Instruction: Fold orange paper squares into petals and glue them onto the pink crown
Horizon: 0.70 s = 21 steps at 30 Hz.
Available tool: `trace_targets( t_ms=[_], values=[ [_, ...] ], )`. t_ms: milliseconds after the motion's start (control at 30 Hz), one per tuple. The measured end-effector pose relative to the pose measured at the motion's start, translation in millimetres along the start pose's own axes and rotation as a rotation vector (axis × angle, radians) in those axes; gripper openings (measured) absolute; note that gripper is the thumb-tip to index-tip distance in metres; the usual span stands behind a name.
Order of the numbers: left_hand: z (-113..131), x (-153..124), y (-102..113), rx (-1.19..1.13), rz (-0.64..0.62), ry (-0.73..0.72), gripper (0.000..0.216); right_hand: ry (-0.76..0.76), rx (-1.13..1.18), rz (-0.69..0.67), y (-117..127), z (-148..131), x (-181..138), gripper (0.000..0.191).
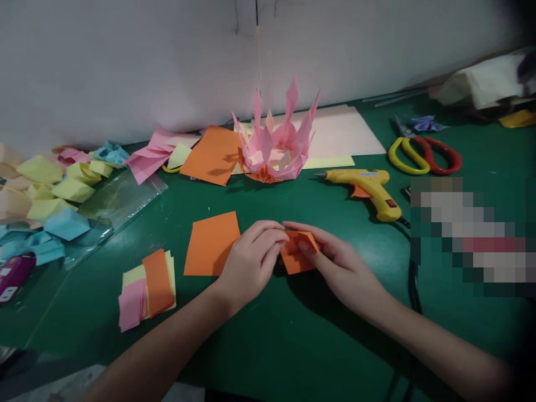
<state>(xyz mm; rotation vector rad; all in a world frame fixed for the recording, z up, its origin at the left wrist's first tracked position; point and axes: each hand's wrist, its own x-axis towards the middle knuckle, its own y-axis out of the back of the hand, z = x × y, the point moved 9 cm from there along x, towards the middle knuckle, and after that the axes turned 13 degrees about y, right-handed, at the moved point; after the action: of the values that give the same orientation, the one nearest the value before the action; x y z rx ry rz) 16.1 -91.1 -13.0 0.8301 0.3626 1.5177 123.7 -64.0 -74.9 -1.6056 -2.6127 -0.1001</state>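
Between my two hands is a small piece of orange paper (298, 261), raised a little off the green table and bent along its upper part. My left hand (254, 254) pinches its upper left corner with closed fingers. On its right side, my right hand (335, 254) grips it with the thumb in front and the fingers behind. A larger orange sheet (209, 245) lies flat beside my left hand, partly covered by it. To the left of that rests a small stack of orange, pink and yellow paper pieces (158, 285).
A pink folded-paper crown (274, 151) stands at the back, near white sheets (341, 131). A yellow glue gun (368, 187) and red-and-yellow scissors (425, 155) lie to the right. Folded paper pieces (50, 187) crowd the left, by a clear plastic bag (125, 204). A black cord (414, 285) crosses the table (259, 346).
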Motion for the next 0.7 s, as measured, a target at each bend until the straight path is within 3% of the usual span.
trace_targets(
  t_ms=[233, 500, 600, 700],
  values=[
    [11, -4, -3, -0.005, -0.083, -0.066, 0.016, -0.055, 0.003, 0.076, 12, 4, 2, 0.042],
    [14, -5, -2, -0.032, -0.067, -0.089, 0.016, -0.042, -0.008, 0.077, 10, 1, 2, 0.036],
    [9, -4, 1, -0.190, -0.006, 0.008, 0.016, -0.033, 0.009, 0.101, 11, -3, 1, 0.032],
    [-10, -4, 2, -0.426, 0.069, 0.245, 0.030, -0.024, -0.001, 0.113, 11, -5, -1, 0.030]
  ],
)
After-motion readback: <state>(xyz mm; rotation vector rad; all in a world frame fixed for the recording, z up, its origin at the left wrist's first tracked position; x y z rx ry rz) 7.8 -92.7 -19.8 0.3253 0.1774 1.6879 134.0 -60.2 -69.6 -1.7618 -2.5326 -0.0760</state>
